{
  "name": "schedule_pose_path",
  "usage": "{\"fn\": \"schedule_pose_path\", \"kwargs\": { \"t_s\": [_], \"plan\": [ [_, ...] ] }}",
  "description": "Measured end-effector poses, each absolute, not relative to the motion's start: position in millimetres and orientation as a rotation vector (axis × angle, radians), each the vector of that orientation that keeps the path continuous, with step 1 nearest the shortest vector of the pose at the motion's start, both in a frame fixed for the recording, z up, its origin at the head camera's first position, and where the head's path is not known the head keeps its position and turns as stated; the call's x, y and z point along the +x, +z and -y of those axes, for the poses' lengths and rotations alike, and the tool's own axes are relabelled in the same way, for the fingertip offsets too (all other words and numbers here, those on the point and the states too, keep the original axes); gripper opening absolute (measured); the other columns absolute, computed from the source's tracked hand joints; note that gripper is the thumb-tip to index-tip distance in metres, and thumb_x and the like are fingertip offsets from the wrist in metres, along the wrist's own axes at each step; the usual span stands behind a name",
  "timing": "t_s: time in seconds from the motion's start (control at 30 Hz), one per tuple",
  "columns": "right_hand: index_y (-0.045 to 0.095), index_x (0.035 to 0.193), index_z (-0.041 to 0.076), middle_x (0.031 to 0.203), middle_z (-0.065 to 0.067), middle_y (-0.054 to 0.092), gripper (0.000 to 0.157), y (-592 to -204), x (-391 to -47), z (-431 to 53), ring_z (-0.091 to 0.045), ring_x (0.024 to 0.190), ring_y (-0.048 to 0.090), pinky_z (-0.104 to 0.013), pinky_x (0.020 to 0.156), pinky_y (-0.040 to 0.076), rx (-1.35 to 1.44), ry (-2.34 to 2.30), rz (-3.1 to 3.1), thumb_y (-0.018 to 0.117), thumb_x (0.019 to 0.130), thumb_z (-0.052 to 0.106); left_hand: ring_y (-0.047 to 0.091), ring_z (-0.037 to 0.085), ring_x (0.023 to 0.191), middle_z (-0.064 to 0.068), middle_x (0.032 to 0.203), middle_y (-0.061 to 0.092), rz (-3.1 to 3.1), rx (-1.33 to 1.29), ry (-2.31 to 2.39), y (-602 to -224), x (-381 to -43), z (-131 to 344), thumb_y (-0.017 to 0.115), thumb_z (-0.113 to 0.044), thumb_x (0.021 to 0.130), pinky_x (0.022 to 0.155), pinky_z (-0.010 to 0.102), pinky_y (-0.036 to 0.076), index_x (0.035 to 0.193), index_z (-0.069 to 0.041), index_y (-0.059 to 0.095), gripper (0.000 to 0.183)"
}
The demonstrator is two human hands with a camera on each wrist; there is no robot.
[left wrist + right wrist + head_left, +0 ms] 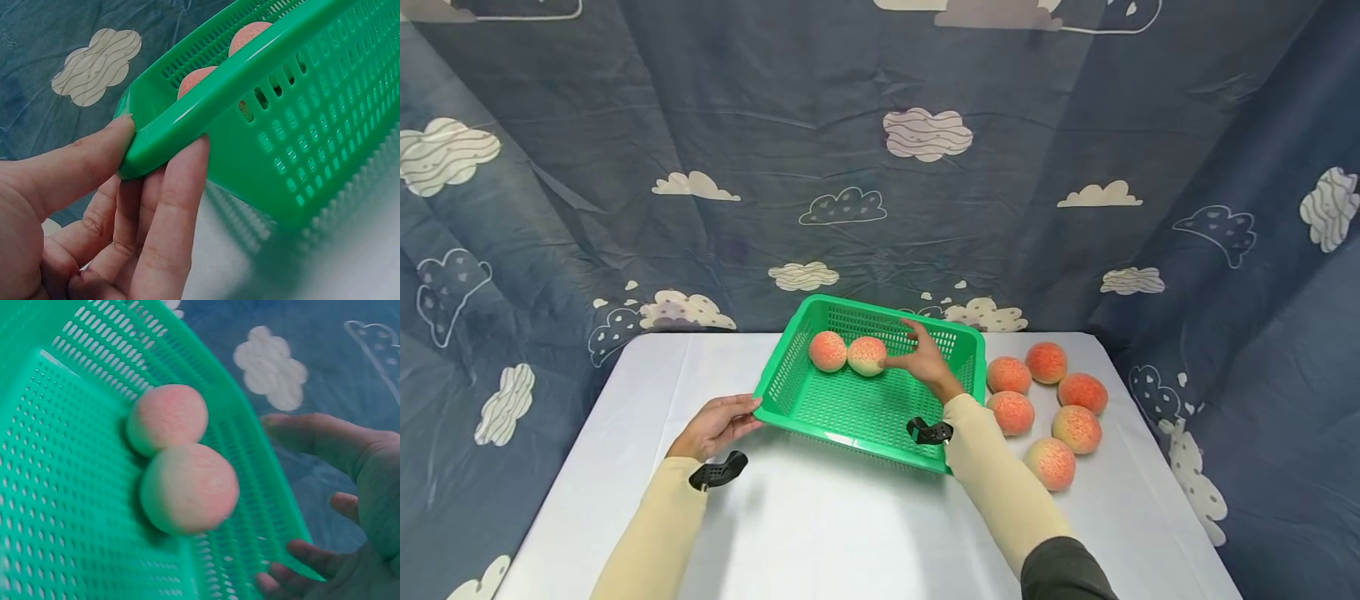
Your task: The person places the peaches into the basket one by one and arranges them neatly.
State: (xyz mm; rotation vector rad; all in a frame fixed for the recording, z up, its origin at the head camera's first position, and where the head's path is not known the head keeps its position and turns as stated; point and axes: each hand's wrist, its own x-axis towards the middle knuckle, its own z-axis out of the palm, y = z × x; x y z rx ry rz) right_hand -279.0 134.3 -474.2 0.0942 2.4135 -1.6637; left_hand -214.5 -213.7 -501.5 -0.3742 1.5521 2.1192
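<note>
A green slotted plastic basket point(850, 442) stands at the middle back of the table with two peaches inside, side by side near its back left. One is the left peach point(828, 352); the other is the right peach point(867, 357). My left hand point(718, 423) grips the basket's front left corner, thumb on top of the rim point(187, 112) and fingers beneath. Over the basket, my right hand point(927, 360) has its fingers spread and holds nothing. In the right wrist view both peaches touch each other, apart from the right hand point(381, 506).
To the right of the basket several loose peaches point(1077, 429) lie on the white tablecloth point(820, 533). The nearest ones sit close to the basket's right wall. A dark curtain point(760, 167) with cloud prints hangs behind and on both sides of the table.
</note>
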Motion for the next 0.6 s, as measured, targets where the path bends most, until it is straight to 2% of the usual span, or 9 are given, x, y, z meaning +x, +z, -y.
{"fn": "schedule_pose_path", "kwargs": {
  "t_s": [0.2,0.33,0.43,0.6],
  "plan": [
    [0.032,0.150,0.010,0.146,-0.024,0.036,0.081,-464.3,-259.3,-167.6,-0.045,0.130,0.039,-0.053,0.098,0.049,-0.131,-1.828,-2.365,0.077,0.082,0.004,0.066,0.012,0.082,0.004,0.089,0.065,-1.553,-0.334,2.102,-501.6,-213.1,215.8,0.054,-0.002,0.098,0.083,0.026,0.059,0.131,0.012,0.041,0.038],
    [0.040,0.145,0.004,0.140,-0.026,0.043,0.069,-462.0,-246.1,-192.0,-0.047,0.123,0.047,-0.039,0.090,0.057,-0.303,-1.963,-2.365,0.073,0.084,-0.002,0.066,0.013,0.083,0.004,0.090,0.066,-1.573,-0.328,2.086,-501.9,-212.9,216.2,0.055,-0.003,0.098,0.086,0.027,0.058,0.124,0.009,0.049,0.029],
    [0.043,0.142,0.001,0.136,-0.027,0.046,0.064,-460.9,-237.9,-211.2,-0.048,0.119,0.048,-0.029,0.085,0.058,-0.350,-2.014,-2.410,0.071,0.084,-0.005,0.067,0.013,0.083,0.005,0.090,0.066,-1.583,-0.339,2.079,-501.4,-213.3,215.1,0.057,-0.002,0.097,0.088,0.029,0.057,0.118,0.006,0.054,0.023],
    [0.043,0.140,-0.002,0.136,-0.028,0.046,0.062,-458.1,-224.2,-242.6,-0.048,0.120,0.046,-0.021,0.089,0.055,-0.335,-2.083,-2.451,0.070,0.085,-0.006,0.066,0.013,0.082,0.005,0.090,0.066,-1.564,-0.337,2.078,-497.8,-213.2,213.8,0.057,-0.002,0.097,0.088,0.029,0.057,0.125,0.008,0.049,0.031]
  ]
}}
